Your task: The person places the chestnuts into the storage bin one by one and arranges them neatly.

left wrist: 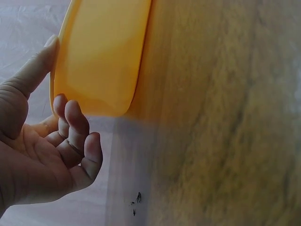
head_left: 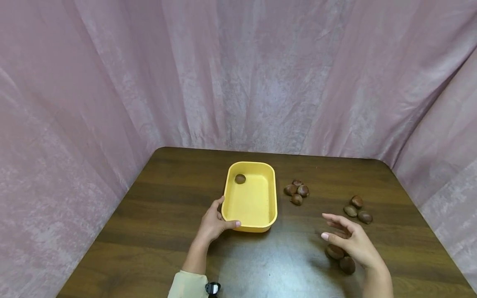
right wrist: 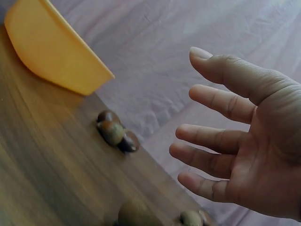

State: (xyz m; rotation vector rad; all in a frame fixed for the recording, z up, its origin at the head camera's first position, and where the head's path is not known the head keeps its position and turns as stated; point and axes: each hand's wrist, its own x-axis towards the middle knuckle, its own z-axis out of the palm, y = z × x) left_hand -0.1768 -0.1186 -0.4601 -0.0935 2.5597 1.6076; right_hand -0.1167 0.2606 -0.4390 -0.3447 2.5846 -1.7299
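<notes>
Pink curtains [head_left: 268, 74] hang behind a brown table [head_left: 156, 231]. A yellow tub [head_left: 249, 203], open side up, long axis running away from the person, holds one chestnut [head_left: 240, 179] near its far-left corner. The left hand [head_left: 213, 227] grips its near-left corner, thumb and fingers clamped. Right of the tub, the right hand [head_left: 352, 240], fingers apart, hovers by two chestnuts [head_left: 347, 265].

The brown wood-grained desk [head_left: 160, 186], its far corners rounded, carries a yellow container [head_left: 253, 203] around its middle, four chestnuts [head_left: 303, 190] clustered just right of that, three chestnuts [head_left: 365, 217] grouped farther right, and two chestnuts [head_left: 347, 265] at the near right, one partly hidden.
</notes>
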